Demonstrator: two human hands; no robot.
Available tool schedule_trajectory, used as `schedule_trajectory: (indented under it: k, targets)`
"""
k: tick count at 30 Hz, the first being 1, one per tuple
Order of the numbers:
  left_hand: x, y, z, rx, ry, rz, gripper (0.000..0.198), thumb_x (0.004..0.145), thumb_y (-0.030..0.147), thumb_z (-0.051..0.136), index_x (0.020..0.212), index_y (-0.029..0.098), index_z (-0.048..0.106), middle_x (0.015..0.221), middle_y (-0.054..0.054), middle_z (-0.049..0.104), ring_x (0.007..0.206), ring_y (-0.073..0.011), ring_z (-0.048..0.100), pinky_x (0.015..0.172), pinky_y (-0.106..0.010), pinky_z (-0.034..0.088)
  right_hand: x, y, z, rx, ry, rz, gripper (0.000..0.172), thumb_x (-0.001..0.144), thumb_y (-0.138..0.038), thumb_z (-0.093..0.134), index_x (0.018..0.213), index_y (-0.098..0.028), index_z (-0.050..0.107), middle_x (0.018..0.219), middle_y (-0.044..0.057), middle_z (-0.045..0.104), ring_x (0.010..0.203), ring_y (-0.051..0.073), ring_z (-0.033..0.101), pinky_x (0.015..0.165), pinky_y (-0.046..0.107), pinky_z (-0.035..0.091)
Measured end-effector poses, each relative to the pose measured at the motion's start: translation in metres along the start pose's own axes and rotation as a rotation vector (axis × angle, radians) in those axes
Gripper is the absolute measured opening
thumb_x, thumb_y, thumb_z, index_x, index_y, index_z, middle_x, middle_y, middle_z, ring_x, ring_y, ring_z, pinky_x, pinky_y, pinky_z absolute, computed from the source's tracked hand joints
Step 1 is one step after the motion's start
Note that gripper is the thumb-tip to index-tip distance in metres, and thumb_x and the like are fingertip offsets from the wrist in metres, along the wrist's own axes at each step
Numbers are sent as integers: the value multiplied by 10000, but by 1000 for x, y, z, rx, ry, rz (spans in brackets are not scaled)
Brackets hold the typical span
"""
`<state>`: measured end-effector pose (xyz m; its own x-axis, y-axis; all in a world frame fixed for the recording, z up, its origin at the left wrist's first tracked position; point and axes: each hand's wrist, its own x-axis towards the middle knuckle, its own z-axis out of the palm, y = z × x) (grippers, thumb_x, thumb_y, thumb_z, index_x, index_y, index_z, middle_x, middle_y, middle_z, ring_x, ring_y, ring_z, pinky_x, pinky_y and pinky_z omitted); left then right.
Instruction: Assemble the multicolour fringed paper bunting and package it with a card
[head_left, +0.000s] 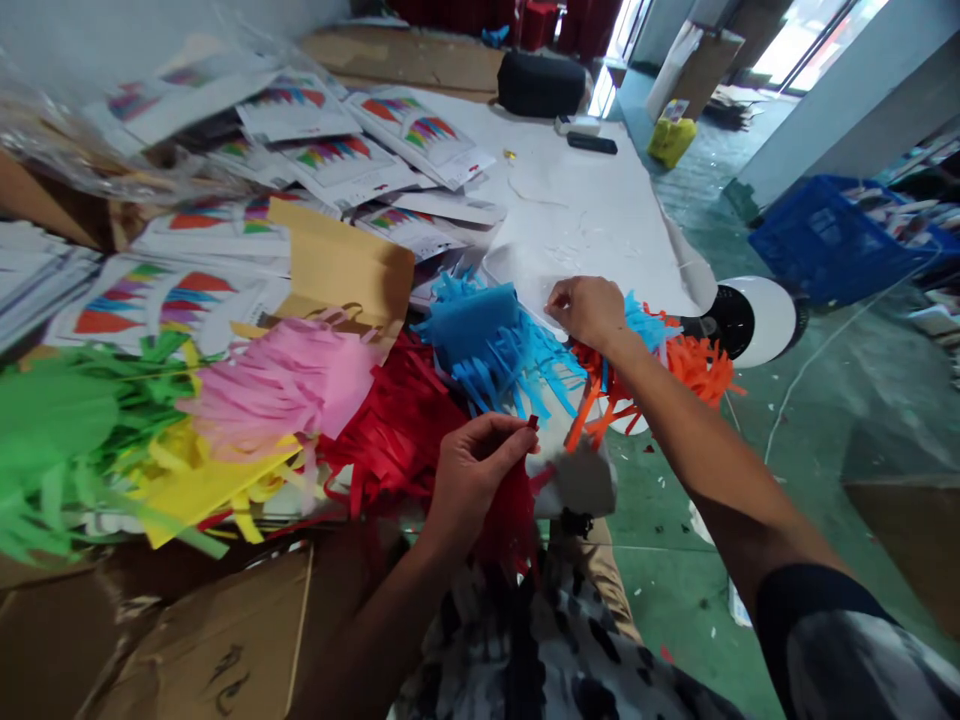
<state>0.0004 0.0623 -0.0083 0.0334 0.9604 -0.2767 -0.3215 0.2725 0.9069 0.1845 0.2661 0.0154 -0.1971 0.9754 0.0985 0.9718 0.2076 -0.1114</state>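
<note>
My left hand point(472, 475) is closed in a pinch on a piece of red fringed paper point(514, 515) that hangs down over my lap. My right hand point(589, 310) is stretched forward with its fingers curled shut at the edge of the white sheet point(592, 210), beside the blue fringed paper point(487, 340); what it pinches is too small to make out. Orange fringed paper point(694, 365) lies just right of that wrist. More red fringe point(394, 425) is piled left of my left hand.
Pink point(289, 385), yellow point(199, 485) and green point(56, 440) fringed papers lie to the left. Printed packs with colourful fans point(334, 155) cover the far table. A brown envelope point(341, 265), cardboard boxes point(195, 635), a white fan point(754, 320), a black bag point(540, 85) and a blue crate point(832, 240) surround.
</note>
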Motion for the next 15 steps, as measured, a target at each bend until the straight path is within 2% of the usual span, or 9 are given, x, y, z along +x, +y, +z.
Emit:
schedule_trajectory:
  k: [5, 8, 10, 13, 15]
  targets:
    - [-12, 1, 3, 40, -3, 51, 241, 786, 407, 863, 838, 187, 782, 702, -4, 717, 653, -129, 634, 635, -220, 487, -23, 1, -13, -18, 252, -71, 306, 971, -331, 485, 1082, -193, 735, 1067, 132, 759, 1020, 331, 649, 907, 450, 398]
    - [-21, 2, 4, 98, 15, 125, 213, 822, 394, 829, 836, 190, 767, 712, 6, 698, 661, -124, 619, 655, -221, 487, -53, -5, -33, 63, 304, -153, 290, 982, -319, 463, 1007, -201, 727, 954, 98, 754, 942, 294, 652, 882, 430, 410]
    - [-27, 3, 3, 135, 32, 182, 185, 838, 371, 811, 831, 193, 763, 748, 5, 702, 688, -125, 619, 676, -221, 487, -83, -12, -48, 215, 219, -288, 242, 971, -283, 496, 919, -209, 720, 883, 57, 749, 852, 236, 658, 825, 379, 433]
    - [-39, 5, 2, 185, 27, 248, 136, 854, 330, 783, 857, 195, 762, 810, -5, 719, 745, -139, 640, 706, -229, 496, -138, -23, -65, 452, -15, -560, 154, 952, -239, 579, 876, -228, 712, 861, 7, 754, 805, 173, 670, 760, 313, 452]
    - [-49, 5, 1, 233, -2, 283, 121, 868, 313, 763, 866, 193, 757, 834, -13, 725, 773, -151, 655, 725, -237, 504, -170, -29, -71, 488, -95, -615, 128, 958, -218, 607, 904, -237, 722, 856, -1, 753, 815, 164, 676, 763, 306, 460]
